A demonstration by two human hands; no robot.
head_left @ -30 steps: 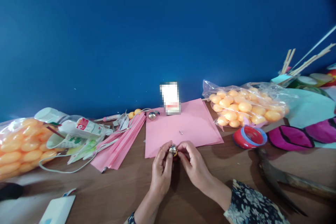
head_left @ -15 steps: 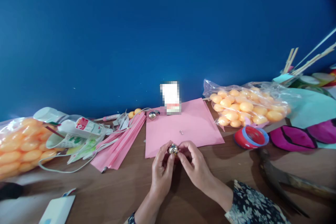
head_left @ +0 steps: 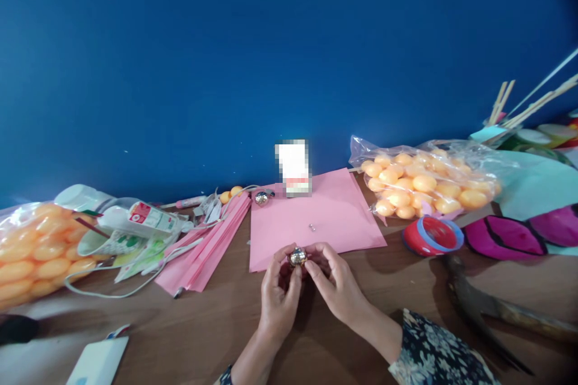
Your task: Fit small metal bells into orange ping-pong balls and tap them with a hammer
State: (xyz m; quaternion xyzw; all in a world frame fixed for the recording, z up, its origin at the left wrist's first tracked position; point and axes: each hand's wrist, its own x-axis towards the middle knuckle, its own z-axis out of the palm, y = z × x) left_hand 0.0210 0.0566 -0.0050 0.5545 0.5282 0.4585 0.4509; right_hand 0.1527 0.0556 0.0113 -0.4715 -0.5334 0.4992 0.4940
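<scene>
My left hand (head_left: 277,295) and my right hand (head_left: 334,286) meet over the near edge of a pink paper sheet (head_left: 316,216) on the wooden table (head_left: 203,337). Between the fingertips of both hands sits a small shiny metal ball (head_left: 297,257), pinched from each side. A second shiny ball (head_left: 261,197) lies at the far left corner of the sheet. A tiny metal piece (head_left: 311,227) rests on the pink sheet just beyond my fingers.
Bags of orange balls lie at the left (head_left: 36,252) and back right (head_left: 424,183). A glue bottle (head_left: 139,219), a pink paper stack (head_left: 208,240), a red tape roll (head_left: 431,234), magenta lip shapes (head_left: 501,234) and a white card (head_left: 97,361) surround the hands.
Both hands stay where they were; the fingers have shifted slightly on the shiny ball, turning it a little.
</scene>
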